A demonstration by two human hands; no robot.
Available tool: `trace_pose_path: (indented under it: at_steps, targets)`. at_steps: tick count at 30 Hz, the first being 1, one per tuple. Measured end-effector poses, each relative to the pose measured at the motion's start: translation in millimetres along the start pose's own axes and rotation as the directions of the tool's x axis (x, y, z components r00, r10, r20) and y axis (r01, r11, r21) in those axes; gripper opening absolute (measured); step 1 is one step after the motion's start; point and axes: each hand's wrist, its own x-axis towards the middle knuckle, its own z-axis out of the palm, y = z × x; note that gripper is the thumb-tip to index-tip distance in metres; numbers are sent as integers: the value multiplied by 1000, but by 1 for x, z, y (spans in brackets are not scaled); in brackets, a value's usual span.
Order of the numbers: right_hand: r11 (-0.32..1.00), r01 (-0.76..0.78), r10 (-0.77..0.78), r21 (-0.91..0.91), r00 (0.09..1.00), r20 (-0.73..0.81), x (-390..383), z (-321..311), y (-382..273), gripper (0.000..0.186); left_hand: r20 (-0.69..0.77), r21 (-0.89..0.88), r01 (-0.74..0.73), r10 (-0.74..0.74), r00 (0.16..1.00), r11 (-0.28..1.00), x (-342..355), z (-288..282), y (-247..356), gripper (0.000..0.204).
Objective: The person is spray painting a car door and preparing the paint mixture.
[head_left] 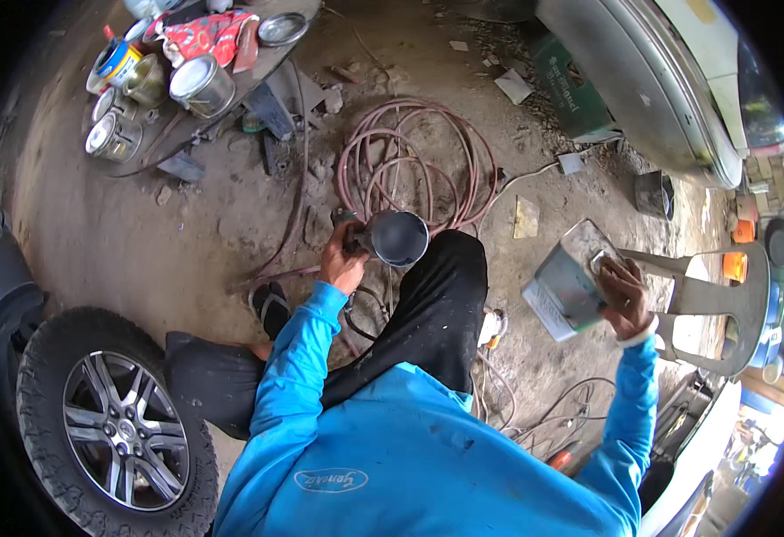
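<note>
My left hand point(345, 261) is closed around what looks like a spray gun, its round grey cup point(398, 239) facing up without a lid. The cup is above my bent knee, and its inside looks dark grey. Off to the right, my right hand point(625, 300) grips a rectangular metal can point(564, 288) by its top. That can is tilted, with pale green sides and a white label. A wide gap lies between the can and the cup. The fingers of my left hand are partly hidden by the gun.
A coiled reddish hose point(370, 152) lies on the dirt floor ahead. Several paint cans point(204, 89) stand on a round table point(262, 67) at the far left. Near left is a wheel point(123, 430). A plastic chair point(723, 300) and a car bumper point(651, 80) are at right.
</note>
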Motion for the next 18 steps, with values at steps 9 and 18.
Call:
trace_pose_path:
  at_steps: [9,18]
  targets:
    - [917,344,-400,204,808,432,101,-30,-122,60,73,54,-20,16,997,998,1,19,-16,29]
    - [873,388,-484,295,621,616,170,21,-164,58,19,41,-116,115,993,992,-5,18,-46,46]
